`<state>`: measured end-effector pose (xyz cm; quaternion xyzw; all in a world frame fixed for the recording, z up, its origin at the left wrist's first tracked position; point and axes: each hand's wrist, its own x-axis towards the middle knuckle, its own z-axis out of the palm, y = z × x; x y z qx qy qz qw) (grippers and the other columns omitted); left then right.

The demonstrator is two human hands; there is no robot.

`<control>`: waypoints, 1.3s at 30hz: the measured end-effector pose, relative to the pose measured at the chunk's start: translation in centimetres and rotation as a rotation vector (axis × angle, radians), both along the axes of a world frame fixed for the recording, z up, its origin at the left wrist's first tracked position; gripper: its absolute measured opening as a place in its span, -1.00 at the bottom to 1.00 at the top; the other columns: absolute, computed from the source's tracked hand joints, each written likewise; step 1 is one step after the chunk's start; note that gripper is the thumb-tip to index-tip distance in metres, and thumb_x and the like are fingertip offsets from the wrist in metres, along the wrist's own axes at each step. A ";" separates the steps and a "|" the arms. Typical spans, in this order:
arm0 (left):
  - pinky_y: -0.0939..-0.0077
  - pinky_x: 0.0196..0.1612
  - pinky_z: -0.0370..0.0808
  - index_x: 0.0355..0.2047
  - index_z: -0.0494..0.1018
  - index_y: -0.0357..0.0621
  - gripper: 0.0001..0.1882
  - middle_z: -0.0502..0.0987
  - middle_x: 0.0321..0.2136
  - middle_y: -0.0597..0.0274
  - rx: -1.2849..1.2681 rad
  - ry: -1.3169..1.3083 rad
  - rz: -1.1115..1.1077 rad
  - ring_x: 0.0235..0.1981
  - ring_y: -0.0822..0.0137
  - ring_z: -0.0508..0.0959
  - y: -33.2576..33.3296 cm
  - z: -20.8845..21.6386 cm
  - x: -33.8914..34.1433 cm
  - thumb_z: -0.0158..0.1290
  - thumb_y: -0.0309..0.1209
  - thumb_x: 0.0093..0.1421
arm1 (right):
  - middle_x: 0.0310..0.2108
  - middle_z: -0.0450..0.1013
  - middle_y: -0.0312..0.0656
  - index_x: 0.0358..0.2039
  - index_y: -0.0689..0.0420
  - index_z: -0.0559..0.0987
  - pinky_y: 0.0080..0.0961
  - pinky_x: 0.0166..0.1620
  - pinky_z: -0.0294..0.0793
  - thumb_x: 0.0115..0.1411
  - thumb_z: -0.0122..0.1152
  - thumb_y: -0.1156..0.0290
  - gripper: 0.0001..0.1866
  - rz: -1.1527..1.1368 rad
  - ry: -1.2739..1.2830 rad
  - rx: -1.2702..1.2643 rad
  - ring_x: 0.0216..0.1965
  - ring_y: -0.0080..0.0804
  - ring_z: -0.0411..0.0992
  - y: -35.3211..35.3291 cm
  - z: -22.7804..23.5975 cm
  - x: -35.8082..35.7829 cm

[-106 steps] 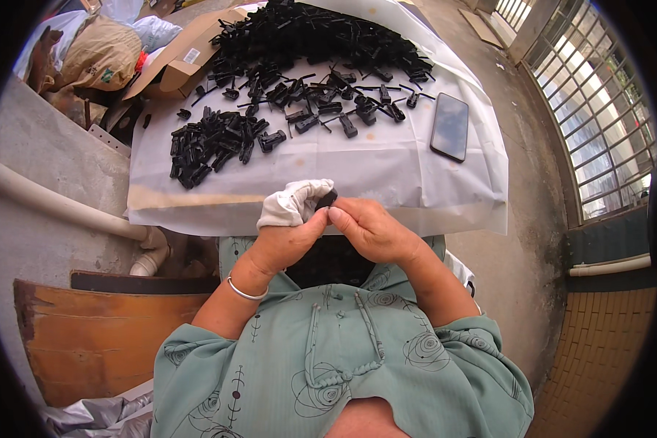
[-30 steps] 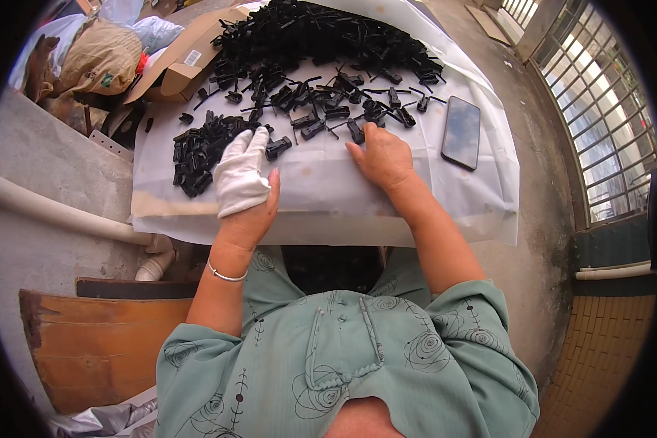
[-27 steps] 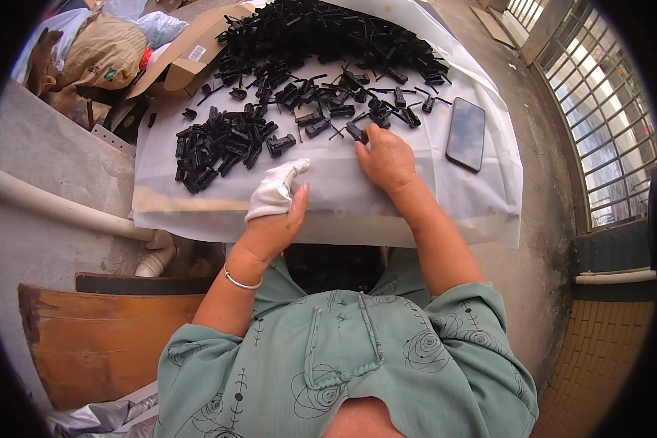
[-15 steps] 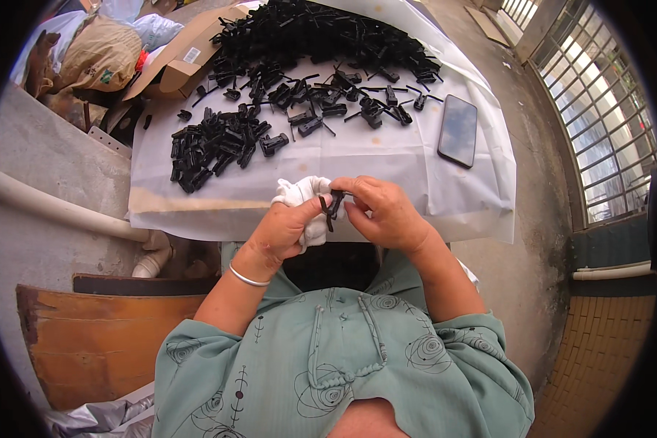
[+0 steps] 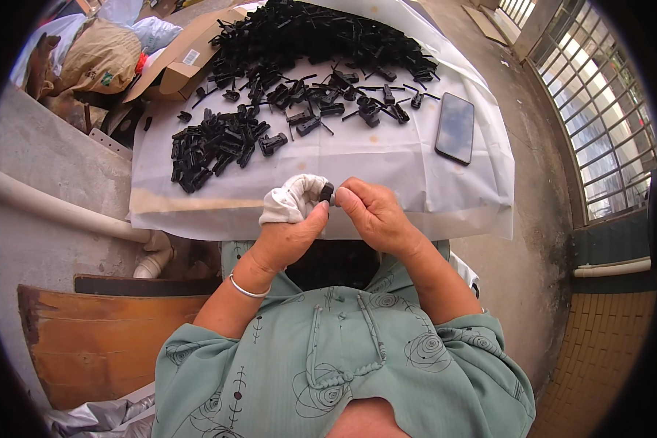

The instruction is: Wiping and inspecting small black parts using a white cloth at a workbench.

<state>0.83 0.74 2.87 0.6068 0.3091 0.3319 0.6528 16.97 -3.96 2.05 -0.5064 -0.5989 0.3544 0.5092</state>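
Observation:
My left hand (image 5: 288,241), its fingers covered by a white cloth or glove (image 5: 292,201), pinches a small black plastic part (image 5: 326,193) upright between the thumb and the covered fingers. Close beside that part, on its right, my right hand (image 5: 378,219) is closed with thumb and forefinger together; whatever they grip, if anything, is too small to make out. Both hands are over the near edge of the white-covered table (image 5: 387,171). Farther back lie a heap of small black parts (image 5: 212,150) on the left and loose black parts with thin strips (image 5: 370,111) in the middle.
A large pile of black parts (image 5: 314,40) covers the table's far side. On the right lies a phone (image 5: 455,130). An opened cardboard box (image 5: 186,62) and filled bags (image 5: 98,58) are at the far left. A pale pipe (image 5: 66,208) runs along the left wall.
The black part has turned upright in my left hand, and its dangling strip no longer shows. My right fingers have drawn slightly off it and closed. The white cloth has shifted left.

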 end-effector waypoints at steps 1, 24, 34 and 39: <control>0.72 -0.46 0.39 -0.21 0.35 -0.31 -0.78 0.43 -0.41 0.32 -0.006 0.020 0.025 -0.46 0.63 0.37 0.0 -0.1 0.0 -0.01 -0.60 0.09 | -0.68 0.27 -0.23 -0.51 0.24 0.42 -0.57 -0.52 0.24 0.22 0.01 0.37 -0.77 0.015 -0.074 0.054 -0.62 -0.52 0.14 -0.1 -0.2 0.0; 0.78 -0.59 0.22 -0.04 0.18 -0.14 -0.72 0.41 -0.40 0.30 -0.232 -0.210 0.063 -0.63 0.62 0.26 0.7 -0.5 -0.2 -0.13 -0.48 0.24 | -0.61 0.38 -0.25 -0.37 0.21 0.54 -0.60 -0.44 0.32 0.08 0.17 0.43 -0.87 0.068 -0.187 -0.062 -0.56 -0.59 0.29 -0.1 -0.9 1.1; 0.75 -0.49 0.28 -0.06 0.24 -0.22 -0.69 0.35 -0.41 0.33 -0.043 0.073 -0.138 -0.53 0.62 0.26 -0.2 1.0 -0.3 -0.21 -0.51 0.16 | -0.65 0.30 -0.25 -0.53 0.24 0.46 -0.59 -0.48 0.26 0.10 0.18 0.41 -0.82 0.038 -0.075 -0.146 -0.60 -0.55 0.22 0.1 0.5 0.5; 0.63 -0.30 0.37 -0.15 0.26 -0.25 -0.75 0.38 -0.38 0.28 0.197 0.107 -0.011 -0.41 0.50 0.35 0.1 -0.6 -0.1 -0.18 -0.53 0.12 | -0.66 0.30 -0.16 -0.54 0.26 0.42 -0.49 -0.48 0.28 0.19 0.03 0.36 -0.76 0.112 -0.093 0.003 -0.62 -0.43 0.20 0.2 -0.7 0.1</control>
